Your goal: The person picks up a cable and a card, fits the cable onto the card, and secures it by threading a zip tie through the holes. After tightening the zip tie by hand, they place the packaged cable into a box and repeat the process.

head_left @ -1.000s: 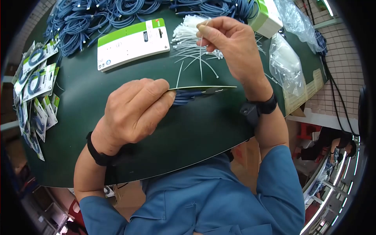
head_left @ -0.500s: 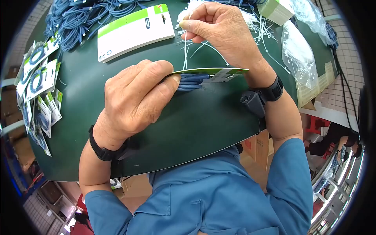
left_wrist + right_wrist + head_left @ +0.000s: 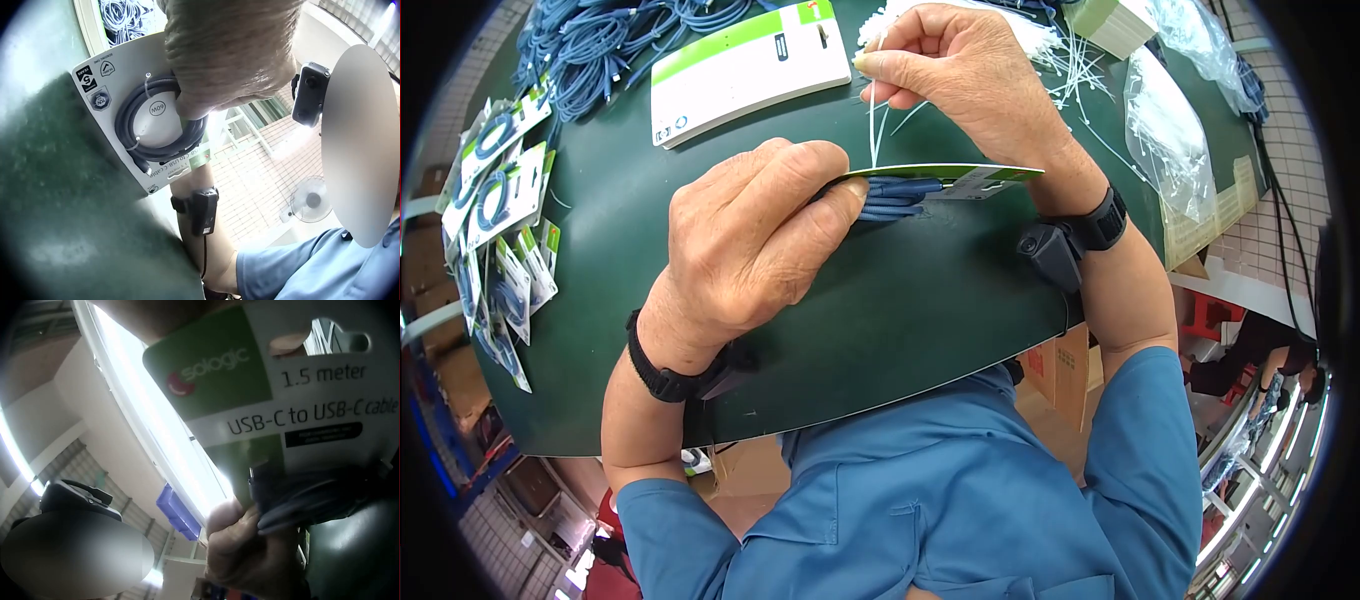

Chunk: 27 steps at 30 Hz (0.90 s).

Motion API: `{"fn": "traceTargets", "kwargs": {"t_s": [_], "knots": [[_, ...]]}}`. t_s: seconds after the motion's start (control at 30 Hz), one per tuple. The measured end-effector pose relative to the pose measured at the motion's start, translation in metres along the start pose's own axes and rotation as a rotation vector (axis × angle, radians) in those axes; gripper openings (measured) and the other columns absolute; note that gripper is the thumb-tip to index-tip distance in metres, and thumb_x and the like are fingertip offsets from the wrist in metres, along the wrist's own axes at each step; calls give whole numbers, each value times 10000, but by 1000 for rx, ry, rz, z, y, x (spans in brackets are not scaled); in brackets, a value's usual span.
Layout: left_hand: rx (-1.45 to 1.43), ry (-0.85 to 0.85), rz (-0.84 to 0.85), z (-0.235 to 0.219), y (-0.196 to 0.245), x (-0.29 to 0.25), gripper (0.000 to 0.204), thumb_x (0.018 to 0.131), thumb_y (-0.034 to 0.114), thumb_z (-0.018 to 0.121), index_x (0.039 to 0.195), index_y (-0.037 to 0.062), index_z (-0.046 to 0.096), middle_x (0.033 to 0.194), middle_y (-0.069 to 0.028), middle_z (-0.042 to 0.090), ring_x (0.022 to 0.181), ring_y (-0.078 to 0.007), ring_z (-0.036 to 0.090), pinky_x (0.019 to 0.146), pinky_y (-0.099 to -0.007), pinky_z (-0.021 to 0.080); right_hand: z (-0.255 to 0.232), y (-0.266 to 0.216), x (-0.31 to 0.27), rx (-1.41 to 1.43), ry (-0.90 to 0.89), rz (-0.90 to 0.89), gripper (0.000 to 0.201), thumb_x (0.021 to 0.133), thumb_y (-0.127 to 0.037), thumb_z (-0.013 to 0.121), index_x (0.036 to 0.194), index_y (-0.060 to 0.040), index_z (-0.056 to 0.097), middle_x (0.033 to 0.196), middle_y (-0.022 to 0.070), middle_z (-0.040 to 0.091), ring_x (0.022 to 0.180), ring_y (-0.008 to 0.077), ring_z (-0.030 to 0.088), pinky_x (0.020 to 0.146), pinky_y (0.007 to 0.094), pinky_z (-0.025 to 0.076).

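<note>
My left hand [image 3: 750, 240] grips a printed card [image 3: 975, 172] by its left part, thumb on the near side. A coiled blue USB-C cable [image 3: 895, 200] lies against the card. In the left wrist view white ties cross the coil [image 3: 125, 115] at two spots on the card [image 3: 94, 119]. Beyond the card, my right hand [image 3: 990, 90] pinches a white cable tie [image 3: 873, 125] between thumb and forefinger. The tie hangs down to the card's far edge. The right wrist view shows the card's green header [image 3: 212, 369] close up.
A stack of blank cards [image 3: 750, 75] lies behind my left hand, near heaped blue cables [image 3: 590, 70]. Loose white ties [image 3: 1075, 75] lie behind my right hand, beside a plastic bag of ties [image 3: 1170, 140]. Carded cables [image 3: 505, 205] pile up at the table's left edge.
My right hand has moved left with the cable tie, and the tie's lower end is now at the card's far edge. My left hand keeps its grip. The head view has shifted slightly.
</note>
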<state>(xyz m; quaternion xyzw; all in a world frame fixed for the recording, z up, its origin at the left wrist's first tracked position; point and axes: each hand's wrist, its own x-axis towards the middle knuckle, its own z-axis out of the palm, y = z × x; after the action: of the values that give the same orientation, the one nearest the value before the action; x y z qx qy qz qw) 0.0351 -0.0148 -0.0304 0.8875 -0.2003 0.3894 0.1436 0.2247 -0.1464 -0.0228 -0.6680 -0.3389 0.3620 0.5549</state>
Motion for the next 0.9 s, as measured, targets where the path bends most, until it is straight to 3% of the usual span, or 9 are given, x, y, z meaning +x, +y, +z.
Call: {"fn": "traceTargets", "kwargs": {"t_s": [0.33, 0.43, 0.57, 0.7, 0.9], "knots": [[4, 3, 3, 0, 0, -1, 243, 618, 48, 758, 844, -9, 689, 864, -95, 641, 636, -195, 623, 506, -290, 486, 2, 4, -2, 115, -123, 52, 120, 983, -108, 710, 1000, 9, 695, 860, 81, 735, 752, 104, 699, 689, 219, 575], [12, -4, -3, 0, 0, -1, 236, 620, 53, 758, 838, -5, 689, 871, -90, 648, 640, -191, 628, 508, -285, 485, 2, 9, -4, 103, -258, -96, 93, 965, -98, 705, 1005, -14, 701, 856, 51, 724, 749, 94, 686, 676, 205, 544], [55, -15, 24, -2, 0, 0, 225, 629, 58, 753, 836, -2, 688, 878, -85, 653, 642, -181, 631, 514, -280, 486, -1, 8, -6, 84, -455, -99, 88, 964, -107, 702, 986, -24, 683, 850, 41, 714, 750, 85, 680, 668, 199, 537], [45, -26, -10, -2, 0, 1, 190, 652, 47, 747, 824, 3, 678, 901, -83, 665, 643, -174, 636, 520, -277, 489, -3, 5, -7, 205, -454, -60, 114, 958, -132, 714, 1001, -32, 681, 841, 30, 698, 746, 69, 662, 658, 190, 526], [12, -61, -1, -5, -1, 7, 170, 670, 10, 754, 808, 3, 655, 938, -101, 691, 688, -199, 671, 558, -292, 523, -9, 5, -6, 140, -426, 55, 139, 955, -153, 721, 1012, -33, 680, 839, 7, 678, 733, 50, 634, 650, 181, 512]]}}
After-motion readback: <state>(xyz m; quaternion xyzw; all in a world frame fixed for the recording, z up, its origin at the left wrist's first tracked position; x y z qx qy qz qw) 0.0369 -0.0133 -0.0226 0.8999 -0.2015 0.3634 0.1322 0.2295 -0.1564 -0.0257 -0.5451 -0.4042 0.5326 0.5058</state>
